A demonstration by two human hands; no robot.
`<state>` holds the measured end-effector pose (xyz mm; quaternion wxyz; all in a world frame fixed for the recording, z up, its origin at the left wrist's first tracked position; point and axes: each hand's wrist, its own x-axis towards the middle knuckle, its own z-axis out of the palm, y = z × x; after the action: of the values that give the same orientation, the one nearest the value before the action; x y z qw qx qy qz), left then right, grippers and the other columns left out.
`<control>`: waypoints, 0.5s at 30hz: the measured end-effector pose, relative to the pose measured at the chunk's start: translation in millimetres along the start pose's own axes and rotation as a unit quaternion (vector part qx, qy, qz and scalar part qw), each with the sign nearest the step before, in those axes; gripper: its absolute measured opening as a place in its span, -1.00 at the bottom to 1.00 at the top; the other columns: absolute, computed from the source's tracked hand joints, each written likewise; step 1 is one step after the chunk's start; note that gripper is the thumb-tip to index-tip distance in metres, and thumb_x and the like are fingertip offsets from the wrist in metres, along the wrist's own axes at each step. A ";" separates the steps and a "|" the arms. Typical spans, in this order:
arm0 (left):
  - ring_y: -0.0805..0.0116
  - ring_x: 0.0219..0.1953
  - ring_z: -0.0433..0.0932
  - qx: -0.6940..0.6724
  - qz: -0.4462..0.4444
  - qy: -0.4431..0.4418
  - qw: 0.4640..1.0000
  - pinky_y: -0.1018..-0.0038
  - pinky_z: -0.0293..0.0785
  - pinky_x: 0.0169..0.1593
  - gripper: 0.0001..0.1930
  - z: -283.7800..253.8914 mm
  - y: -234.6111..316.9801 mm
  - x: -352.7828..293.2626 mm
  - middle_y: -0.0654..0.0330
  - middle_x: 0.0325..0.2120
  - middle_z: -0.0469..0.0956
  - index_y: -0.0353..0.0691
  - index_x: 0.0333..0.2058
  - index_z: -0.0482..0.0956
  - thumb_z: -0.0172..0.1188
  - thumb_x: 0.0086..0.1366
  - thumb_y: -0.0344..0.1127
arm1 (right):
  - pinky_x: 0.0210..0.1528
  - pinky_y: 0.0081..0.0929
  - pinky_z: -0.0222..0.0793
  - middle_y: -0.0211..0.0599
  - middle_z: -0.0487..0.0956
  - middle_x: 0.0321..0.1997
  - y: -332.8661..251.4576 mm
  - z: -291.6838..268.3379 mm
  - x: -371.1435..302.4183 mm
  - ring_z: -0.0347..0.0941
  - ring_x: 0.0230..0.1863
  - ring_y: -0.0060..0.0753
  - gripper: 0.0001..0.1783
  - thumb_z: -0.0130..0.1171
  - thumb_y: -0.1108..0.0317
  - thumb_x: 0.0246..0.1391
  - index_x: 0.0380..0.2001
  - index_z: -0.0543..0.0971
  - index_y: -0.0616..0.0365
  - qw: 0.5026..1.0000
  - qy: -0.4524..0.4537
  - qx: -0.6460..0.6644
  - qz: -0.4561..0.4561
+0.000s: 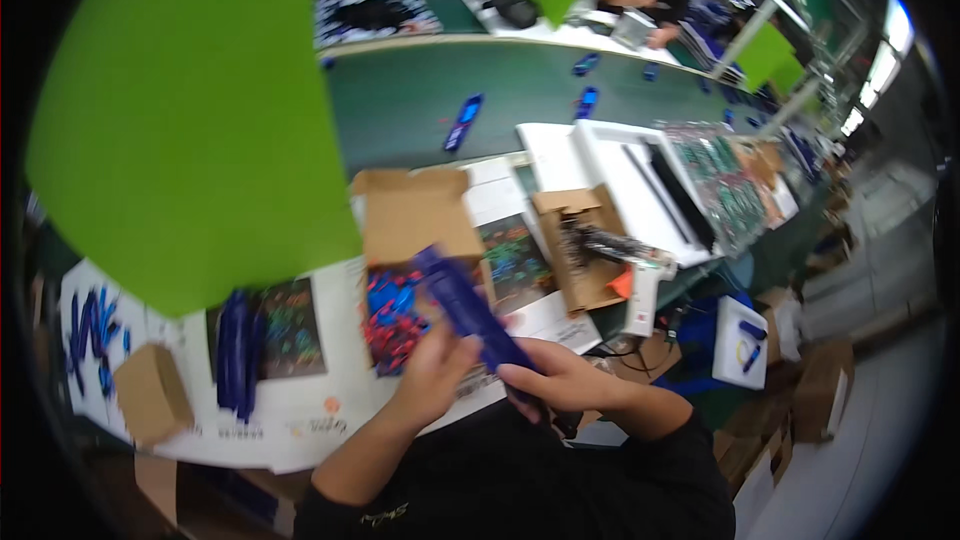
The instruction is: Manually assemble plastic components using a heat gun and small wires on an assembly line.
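A long dark-blue plastic casing (468, 312) is tilted in front of me, held between both hands above the white-covered table. My left hand (438, 365) grips its left side around the middle. Around its near end, my right hand (555, 375) is closed, thumb on top. Just beyond the left hand stands an open cardboard box (415, 215) filled with small red and blue parts (395, 315). Further left, several similar dark-blue casings (238, 355) lie together on a dark printed mat (290, 330). Motion blurs the held casing's details.
A tall green panel (190, 120) rises at the left. Right of centre, a white glue gun (645, 290) rests by a cardboard box (590, 285). Beyond runs a green conveyor (400, 100) carrying blue pieces (463, 122). People work across it. A small cardboard box (153, 395) stands near left.
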<state>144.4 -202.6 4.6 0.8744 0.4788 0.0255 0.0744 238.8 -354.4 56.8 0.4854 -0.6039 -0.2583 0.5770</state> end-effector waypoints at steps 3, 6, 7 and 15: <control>0.24 0.00 0.44 -0.077 -0.002 -0.051 0.996 0.33 0.32 0.11 -0.44 -6.0 3.7 -5.2 0.00 -0.08 0.45 -0.31 0.18 0.08 -0.01 0.32 -0.15 | -0.42 -0.62 0.39 -0.34 0.49 -0.50 -4.6 5.1 -21.1 0.46 -0.47 -0.55 -0.77 -0.07 0.29 0.21 -0.17 0.37 0.22 0.999 -0.016 -0.046 0.018; 0.24 -0.07 0.49 -0.141 -0.022 -0.003 0.990 0.30 0.40 0.05 -0.46 -27.2 19.5 -24.4 0.01 -0.10 0.46 -0.24 0.17 0.12 0.00 0.31 -0.12 | -0.48 -0.67 0.35 -0.37 0.51 -0.56 9.8 -53.5 -64.7 0.46 -0.54 -0.55 -0.78 0.01 0.30 0.12 -0.47 0.49 0.23 0.869 0.391 -0.202 -0.228; 0.24 -0.12 0.51 -0.129 -0.014 0.028 0.991 0.28 0.45 0.00 -0.46 -35.0 20.5 -31.0 0.02 -0.12 0.46 -0.20 0.16 0.15 0.01 0.29 -0.10 | -0.58 -0.70 0.28 -0.40 0.46 -0.61 30.1 -100.9 -82.3 0.39 -0.61 -0.62 -0.74 0.04 0.22 0.13 -0.51 0.46 0.18 0.798 0.550 -0.186 -0.161; 0.26 -0.26 0.57 -0.141 -0.002 0.125 0.982 0.40 0.53 -0.17 -0.37 -46.4 18.6 -43.7 0.05 -0.26 0.52 -0.32 0.17 0.11 0.03 0.28 -0.04 | -0.29 -0.43 0.40 -0.01 0.57 -0.40 79.3 -160.7 -60.7 0.53 -0.35 -0.26 -0.41 0.35 0.03 -0.22 -0.30 0.50 0.39 0.781 0.548 -0.280 0.106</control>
<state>93.9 -160.8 -6.0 0.9234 0.3371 0.1248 0.1348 359.2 -485.0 -8.4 0.2904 -0.9512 -0.0338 0.0990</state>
